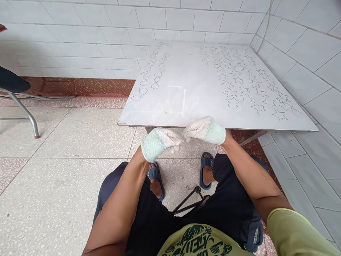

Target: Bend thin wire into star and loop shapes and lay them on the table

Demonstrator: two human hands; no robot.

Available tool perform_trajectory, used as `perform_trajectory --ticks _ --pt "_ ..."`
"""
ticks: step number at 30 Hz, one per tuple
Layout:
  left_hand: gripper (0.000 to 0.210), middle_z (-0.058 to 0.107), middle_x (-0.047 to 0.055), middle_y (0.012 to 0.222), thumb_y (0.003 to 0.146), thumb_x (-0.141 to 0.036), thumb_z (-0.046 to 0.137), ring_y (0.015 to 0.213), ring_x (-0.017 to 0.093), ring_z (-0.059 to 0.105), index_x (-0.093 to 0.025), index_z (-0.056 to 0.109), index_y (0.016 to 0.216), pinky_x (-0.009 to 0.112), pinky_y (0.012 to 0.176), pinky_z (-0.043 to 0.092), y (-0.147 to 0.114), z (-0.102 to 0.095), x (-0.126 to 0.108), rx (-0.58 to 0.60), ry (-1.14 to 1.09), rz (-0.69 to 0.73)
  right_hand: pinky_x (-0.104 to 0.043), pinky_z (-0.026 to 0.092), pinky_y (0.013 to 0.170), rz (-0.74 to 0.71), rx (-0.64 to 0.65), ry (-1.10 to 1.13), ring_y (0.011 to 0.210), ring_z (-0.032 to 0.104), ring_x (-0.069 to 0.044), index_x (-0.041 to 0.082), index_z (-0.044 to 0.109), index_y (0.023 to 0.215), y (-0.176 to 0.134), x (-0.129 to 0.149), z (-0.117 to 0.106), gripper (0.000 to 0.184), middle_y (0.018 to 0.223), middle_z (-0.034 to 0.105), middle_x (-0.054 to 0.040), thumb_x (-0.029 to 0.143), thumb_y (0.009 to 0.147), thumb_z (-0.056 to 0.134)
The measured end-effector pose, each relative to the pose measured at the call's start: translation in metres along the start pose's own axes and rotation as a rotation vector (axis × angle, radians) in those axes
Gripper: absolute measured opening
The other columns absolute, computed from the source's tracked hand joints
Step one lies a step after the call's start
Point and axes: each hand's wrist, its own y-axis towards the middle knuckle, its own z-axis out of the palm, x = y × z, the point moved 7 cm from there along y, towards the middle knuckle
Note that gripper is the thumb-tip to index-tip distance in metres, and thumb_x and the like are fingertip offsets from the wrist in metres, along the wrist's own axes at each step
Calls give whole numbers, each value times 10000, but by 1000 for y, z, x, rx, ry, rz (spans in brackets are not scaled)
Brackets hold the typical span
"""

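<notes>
White knit gloves with pale-green cuffs point(153, 146) cover the left hand point(171, 138) and right hand point(197, 128), fingers pinched narrow on something I cannot tell, beside a flat white board point(197, 80) bearing thin dark wire stars point(237, 73), apparently mid-handling, which calls for steady fingertips.

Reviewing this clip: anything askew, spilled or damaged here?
Nothing looks spilled or broken. The untidiest spot is the white board's right side, where star-shaped wires lie crowded, some apparently overlapping; the looped wires on its left form two loose lines. Whitish marks also show near its front.
</notes>
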Motion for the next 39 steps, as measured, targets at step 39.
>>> perform_trajectory --ticks 39 --pt "492 767 95 656 698 -566 940 486 161 629 -131 765 848 258 418 429 3 -10 -6 -243 -223 67 -290 455 731 64 -543 -255 768 620 -162 237 605 795 8 13 22 141 808 694 18 172 918 579"
